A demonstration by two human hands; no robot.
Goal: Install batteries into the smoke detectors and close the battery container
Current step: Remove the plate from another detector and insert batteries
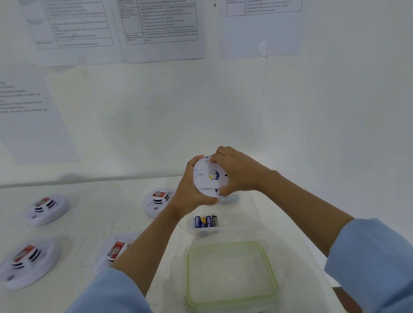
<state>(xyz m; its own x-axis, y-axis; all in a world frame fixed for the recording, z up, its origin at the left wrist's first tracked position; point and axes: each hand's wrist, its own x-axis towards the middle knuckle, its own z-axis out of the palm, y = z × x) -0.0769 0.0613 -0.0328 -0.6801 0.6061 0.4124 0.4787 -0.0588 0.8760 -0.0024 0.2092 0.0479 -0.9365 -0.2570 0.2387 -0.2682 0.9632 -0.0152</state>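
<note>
Both hands grip one smoke detector (209, 176), held up off the table (103, 209) w/ its flat white back facing the camera, tilted slightly. Left hand (190, 190) cups the left & lower rim, fingers curled round behind it, thumb along the left edge. Right hand (238, 170) clamps the right side: fingertips hooked over the top rim, thumb pressed at the bottom edge. Small round sticker near the centre of the back, yellow/blue, text too small to read.

Just below the hands, batteries (206, 221) stand in a clear battery container (192, 230); blue wrap on two, one reads "CELL", a third is dark w/ a gold band. Nearer the person lies the green-rimmed lid (229, 247), off the container, flat on the table.

Four other detectors (46, 209) sit face-up to the left, each w/ a red label; print blurred. Printed sheets (160, 24) w/ tables on the wall, not legible.

Both forearms reach fwd & converge at centre, wrists bent inward, light blue sleeves (383, 266) pushed to mid-forearm
</note>
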